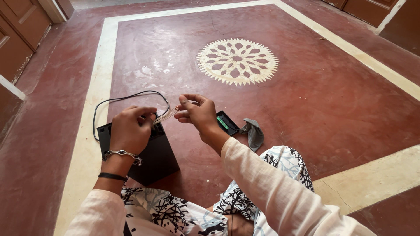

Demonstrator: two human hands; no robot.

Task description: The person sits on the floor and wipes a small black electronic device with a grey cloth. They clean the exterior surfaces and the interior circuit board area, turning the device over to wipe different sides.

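Note:
A black box-shaped device (153,155) stands on the red floor in front of my knees. My left hand (131,128) rests on its top and grips a bundle of thin pale wires (167,115) coming out of it. My right hand (197,111) pinches the free ends of those wires between thumb and fingers, just right of the box. A black cable (127,97) loops from the box across the floor behind my left hand.
A small black cover with a green part (227,123) lies on the floor behind my right wrist, next to a crumpled grey cloth (253,132). A cream floral medallion (237,61) decorates the floor farther off. Wooden doors (19,30) line the left wall.

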